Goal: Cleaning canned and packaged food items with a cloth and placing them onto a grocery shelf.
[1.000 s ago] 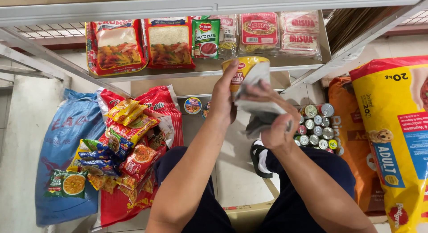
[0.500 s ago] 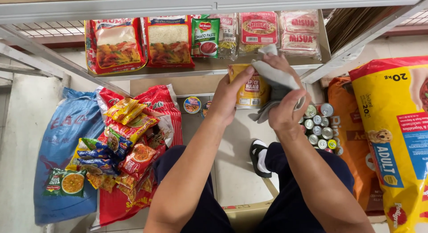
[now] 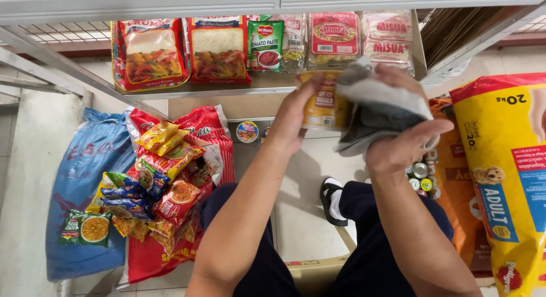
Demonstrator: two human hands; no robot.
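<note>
My left hand (image 3: 297,116) grips a yellow-labelled can (image 3: 324,104), held up in front of the metal shelf (image 3: 170,92). Pressed against the can's right side is a grey cloth (image 3: 375,112), bunched in my right hand (image 3: 401,143). Both forearms reach up from the bottom of the view. My dark trousers and one black shoe (image 3: 333,200) show below.
The shelf carries flat food packets and a green sachet (image 3: 265,44). On the floor lie a blue sack (image 3: 79,177), a red sack piled with snack packets (image 3: 165,177), a small round tin (image 3: 247,131), several cans (image 3: 420,176) and a big yellow pet-food bag (image 3: 506,172).
Both hands have risen with the can and cloth toward the shelf. The cloth has shifted from the can's top to its right side.
</note>
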